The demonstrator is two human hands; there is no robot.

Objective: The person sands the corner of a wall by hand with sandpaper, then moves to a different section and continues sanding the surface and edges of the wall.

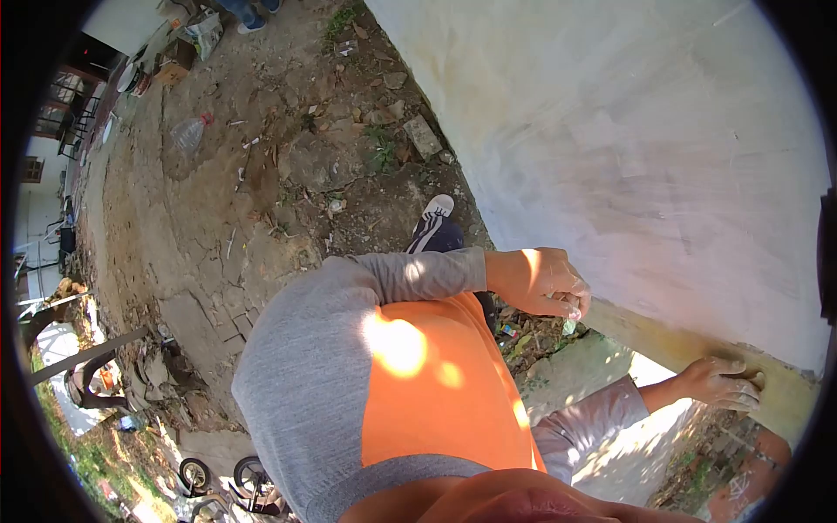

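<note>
My left hand (540, 281) is in front of my body, beside the pale wall (628, 148). Its fingers are curled, with whitish dust on the tips. A small pale greenish bit (569, 328) shows at the fingertips; I cannot make out what it is or whether it is gripped. My right hand (719, 383) reaches out to the yellowish lower band (663, 336) of the wall. Its whitened fingers are spread and rest against that surface, near a small dark patch. What lies under the palm is hidden.
Cracked, rubble-strewn ground (218, 200) stretches along the wall. On it lie a loose block (423, 137) and a clear plastic bottle (187, 135). Farther off are a bucket (132, 80), a cardboard box (174, 61) and another person's shoes (251, 24). Wheels (193, 475) show at the lower left.
</note>
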